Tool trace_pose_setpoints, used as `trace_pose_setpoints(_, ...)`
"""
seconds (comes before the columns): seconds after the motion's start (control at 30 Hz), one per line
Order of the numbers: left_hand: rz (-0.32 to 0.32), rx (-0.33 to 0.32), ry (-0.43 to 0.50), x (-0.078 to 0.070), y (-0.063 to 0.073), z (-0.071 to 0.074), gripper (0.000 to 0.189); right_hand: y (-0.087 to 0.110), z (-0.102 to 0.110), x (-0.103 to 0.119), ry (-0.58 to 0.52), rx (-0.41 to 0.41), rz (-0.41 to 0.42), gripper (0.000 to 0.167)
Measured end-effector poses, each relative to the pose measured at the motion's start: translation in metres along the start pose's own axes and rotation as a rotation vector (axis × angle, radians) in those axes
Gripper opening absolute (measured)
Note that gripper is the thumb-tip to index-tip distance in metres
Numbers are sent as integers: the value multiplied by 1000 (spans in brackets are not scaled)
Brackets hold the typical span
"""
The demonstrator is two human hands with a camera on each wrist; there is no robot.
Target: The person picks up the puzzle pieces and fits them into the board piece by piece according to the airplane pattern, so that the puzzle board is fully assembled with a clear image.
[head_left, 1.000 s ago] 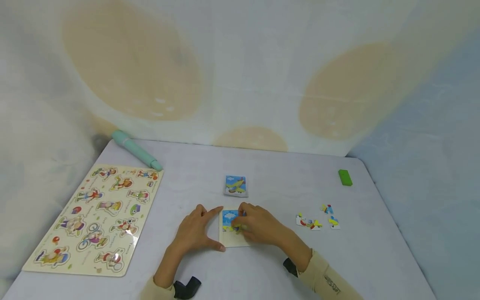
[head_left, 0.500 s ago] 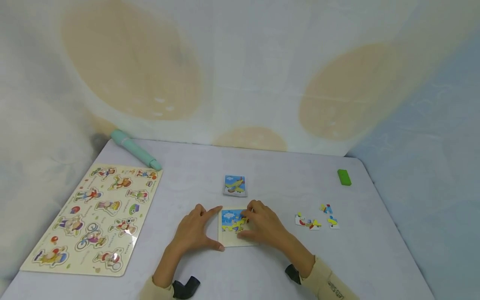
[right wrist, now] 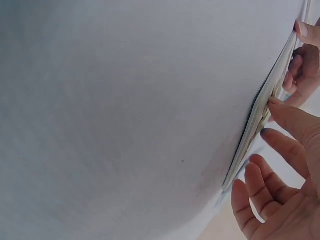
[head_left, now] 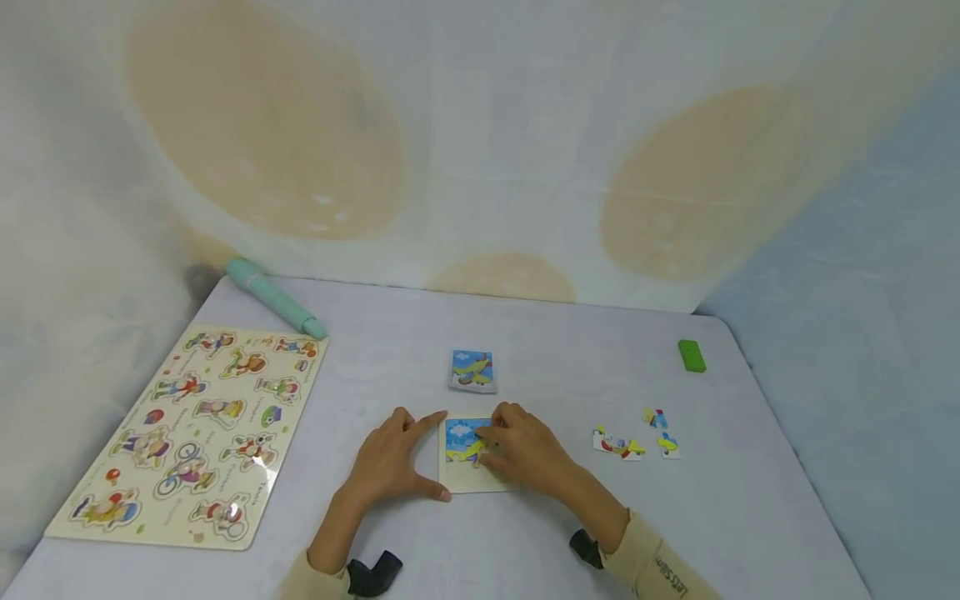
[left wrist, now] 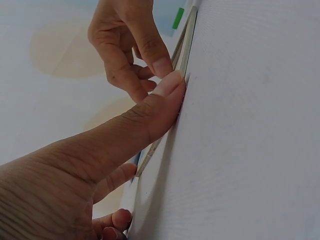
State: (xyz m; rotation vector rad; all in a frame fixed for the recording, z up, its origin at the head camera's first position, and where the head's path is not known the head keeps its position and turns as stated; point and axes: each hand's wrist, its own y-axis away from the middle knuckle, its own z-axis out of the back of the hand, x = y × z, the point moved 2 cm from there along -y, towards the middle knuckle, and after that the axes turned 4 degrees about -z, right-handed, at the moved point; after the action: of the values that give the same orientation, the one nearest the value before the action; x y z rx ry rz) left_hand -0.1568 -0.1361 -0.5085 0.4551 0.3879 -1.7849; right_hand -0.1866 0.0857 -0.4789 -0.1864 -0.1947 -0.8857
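Thumb and index of the right hand [head_left: 532, 450] have drawn nearer each other on the puzzle board [head_left: 465, 481] since half a second ago; the left hand [head_left: 386, 458] stays put. From the head view, the board lies between the hands, its upper part filled with sky and yellow pieces, its lower strip bare. I judge it about half done: loose pieces [head_left: 630, 450] remain at three o'clock. At twelve sits a small picture card [head_left: 472, 371]; at nine, a large picture board [head_left: 217, 411] holds figures in outlined shapes, whether loose I cannot tell. Left wrist: the left thumb lies extended against the board's edge, apart from its index. Right wrist: right thumb and index touch the board, slightly apart, other fingers loosely bent; no pinched piece shows.
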Motion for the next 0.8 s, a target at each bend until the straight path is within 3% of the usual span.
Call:
trace_pose_setpoints(0.23,1,1,-1,0,-1,0,110,2,-1,-4,16,23,2,38)
trace_pose_setpoints(0.47,-11,-8,-10,-1,-1,0,110,7,3,-1,61,-17,30,45)
trace_pose_setpoints(0.7,-9,-10,-22,-1,-1,-1,110,26,-2,5,250,-3,105,54)
trace_pose_setpoints(0.8,-8,-9,-22,-1,0,0,110,29,-5,6,269,3,108,55)
